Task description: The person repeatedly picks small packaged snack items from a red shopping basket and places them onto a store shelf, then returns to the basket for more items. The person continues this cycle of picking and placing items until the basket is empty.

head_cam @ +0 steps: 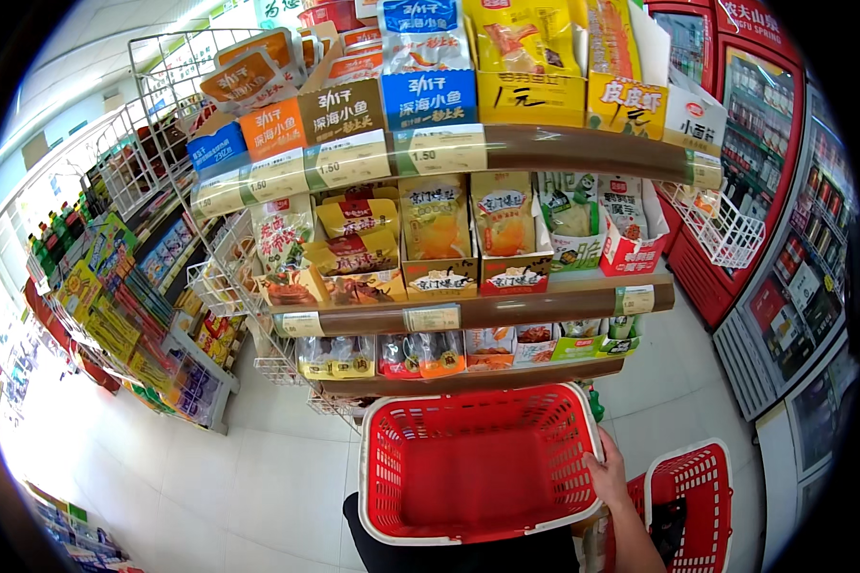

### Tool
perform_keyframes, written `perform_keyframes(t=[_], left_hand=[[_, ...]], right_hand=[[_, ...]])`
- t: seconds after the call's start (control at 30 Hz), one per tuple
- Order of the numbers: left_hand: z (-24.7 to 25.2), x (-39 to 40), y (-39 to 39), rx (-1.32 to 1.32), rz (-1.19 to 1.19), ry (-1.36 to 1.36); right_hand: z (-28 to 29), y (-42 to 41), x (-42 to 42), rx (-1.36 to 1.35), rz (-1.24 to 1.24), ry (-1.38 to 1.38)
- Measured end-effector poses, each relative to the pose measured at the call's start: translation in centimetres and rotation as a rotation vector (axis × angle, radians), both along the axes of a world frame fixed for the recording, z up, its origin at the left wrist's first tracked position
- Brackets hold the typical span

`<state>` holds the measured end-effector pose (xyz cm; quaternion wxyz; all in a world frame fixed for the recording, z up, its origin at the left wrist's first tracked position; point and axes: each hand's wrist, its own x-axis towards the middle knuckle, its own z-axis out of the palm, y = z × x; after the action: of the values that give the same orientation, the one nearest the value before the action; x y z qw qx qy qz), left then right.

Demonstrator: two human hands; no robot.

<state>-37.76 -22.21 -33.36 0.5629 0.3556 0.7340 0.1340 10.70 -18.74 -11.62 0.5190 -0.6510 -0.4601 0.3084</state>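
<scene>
My right hand (607,465) is closed on the right rim of a red plastic shopping basket (473,530), which has a white edge and nothing inside it. My left hand is out of view. In front of me rises a shelf rack with boxes of packaged snacks. Blue and yellow display boxes (428,100) stand on the top shelf, gold packets (436,215) in cartons on the middle one, and small packs (489,339) on the lowest visible one. Price tags (441,149) line the shelf edges.
Another red basket (725,501) with a dark item in it is at the lower right. Red drink coolers (756,143) line the right side. White wire baskets (742,233) jut from the rack. More shelving (218,412) with hanging packets stands left, across a tiled floor (272,473).
</scene>
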Motion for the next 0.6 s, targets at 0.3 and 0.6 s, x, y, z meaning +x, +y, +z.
perform_keyframes(t=[0.3,0.6], left_hand=[[0.6,-1.9,-0.1,-0.013,-0.022,-0.002],[-2.4,-2.6,-14.1,-0.053,-0.542,0.184]], right_hand=[[0.6,-0.4,-0.1,-0.036,-0.003,-0.018],[-0.6,0.1,-0.2,0.09,-0.01,-0.103]])
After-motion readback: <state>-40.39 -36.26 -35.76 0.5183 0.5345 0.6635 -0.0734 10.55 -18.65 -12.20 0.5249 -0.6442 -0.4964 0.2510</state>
